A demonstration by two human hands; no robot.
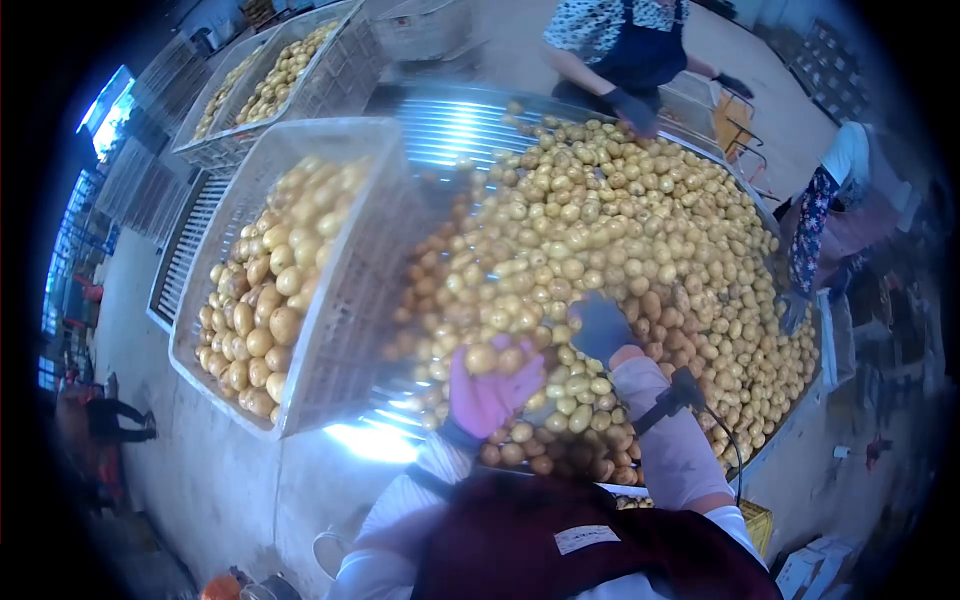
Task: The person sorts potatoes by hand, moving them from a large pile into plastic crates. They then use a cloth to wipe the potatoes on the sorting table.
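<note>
A broad heap of round yellow-brown produce, like potatoes or fruit [600,210], covers the metal sorting table [450,130]. My left hand [492,388], in a pink glove, is palm up at the near left of the heap, its fingers curled round a few pieces. Just to its right, my right hand [602,328], in a dark blue-grey glove, reaches onto the heap with its back up; its fingertips are blurred, and whether they hold a piece is unclear. A large white crate [345,260] full of the same produce stands at the table's left.
More filled crates [330,80] stand at the back left beside a slatted roller rack [185,250]. Across the table a person in an apron [630,50] touches the heap with a dark glove. Another person [850,200] leans in at the right edge.
</note>
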